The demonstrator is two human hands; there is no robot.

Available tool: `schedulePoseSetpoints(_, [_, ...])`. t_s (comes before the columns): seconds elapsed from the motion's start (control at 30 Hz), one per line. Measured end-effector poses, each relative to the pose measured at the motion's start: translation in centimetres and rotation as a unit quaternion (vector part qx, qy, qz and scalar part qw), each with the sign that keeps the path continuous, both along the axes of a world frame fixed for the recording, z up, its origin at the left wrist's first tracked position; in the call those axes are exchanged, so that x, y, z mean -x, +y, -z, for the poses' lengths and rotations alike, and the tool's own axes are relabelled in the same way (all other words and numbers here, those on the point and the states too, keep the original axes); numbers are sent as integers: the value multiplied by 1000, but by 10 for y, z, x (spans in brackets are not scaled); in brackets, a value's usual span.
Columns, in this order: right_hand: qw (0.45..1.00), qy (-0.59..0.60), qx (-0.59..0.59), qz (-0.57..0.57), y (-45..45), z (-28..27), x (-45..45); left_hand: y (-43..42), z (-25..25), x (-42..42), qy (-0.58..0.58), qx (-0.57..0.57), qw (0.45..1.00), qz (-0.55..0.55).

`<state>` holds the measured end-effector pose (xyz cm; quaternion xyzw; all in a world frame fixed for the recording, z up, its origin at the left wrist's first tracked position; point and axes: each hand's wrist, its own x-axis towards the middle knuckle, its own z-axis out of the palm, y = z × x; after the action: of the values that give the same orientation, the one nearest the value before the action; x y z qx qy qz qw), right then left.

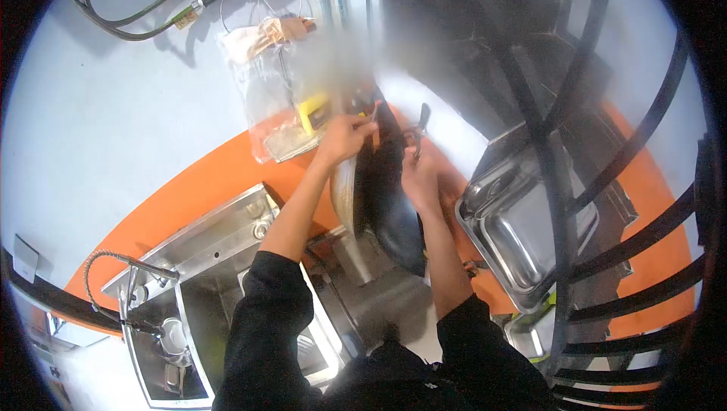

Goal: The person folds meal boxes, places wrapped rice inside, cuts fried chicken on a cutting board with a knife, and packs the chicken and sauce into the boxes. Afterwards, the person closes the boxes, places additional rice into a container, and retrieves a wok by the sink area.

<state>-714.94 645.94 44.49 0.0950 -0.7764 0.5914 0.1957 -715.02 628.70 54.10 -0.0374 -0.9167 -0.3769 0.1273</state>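
My left hand (pixel 345 138) is closed in a pinch around a small reddish piece, too blurred to name. To its right, my right hand (pixel 418 176) is closed on a slim dark tool (pixel 422 119) that points up and away from me; its kind does not show clearly. Below and between both hands stands a long black object (pixel 390 214), perhaps a bag. Beside it, under my left forearm, is a pale curved tube-like piece (pixel 345 199). A yellow D-shaped handle (pixel 312 113) lies just left of my left hand.
At left is a steel sink (pixel 216 290) with a spray tap (pixel 148 271). Steel trays (pixel 522 237) stand at right, behind black curved railings (pixel 541 153). A clear plastic bag (pixel 261 78) hangs on the wall, with hoses (pixel 163 25) above.
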Motion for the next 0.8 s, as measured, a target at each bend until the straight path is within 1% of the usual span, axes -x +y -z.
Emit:
schedulePoseSetpoints(0.1, [999,22,-36,0,0,-11,-11,-12,19,11,84,-10,996,18])
schedulePoseSetpoints(0.17, [999,1,-30,-15,-3,-9,-11,-14,24,15,77,-16,997,13])
schedulePoseSetpoints(0.3, [997,-23,-52,-43,1,-19,-34,-4,4,10,22,-13,1000,15])
schedulePoseSetpoints(0.4, [999,0,-20,-30,5,-17,-67,-3,4,22,35,4,999,14])
schedulePoseSetpoints(0.5, [998,-32,39,-34,6,5,-92,-6,11,33,68,46,996,43])
schedulePoseSetpoints(0.6, [999,-2,44,-27,9,11,-124,-4,7,35,45,85,993,67])
schedulePoseSetpoints(0.7, [999,-5,29,-26,11,46,-151,-4,11,38,42,77,992,89])
schedulePoseSetpoints(0.8, [996,-55,43,-51,14,65,-183,3,22,38,68,87,989,94])
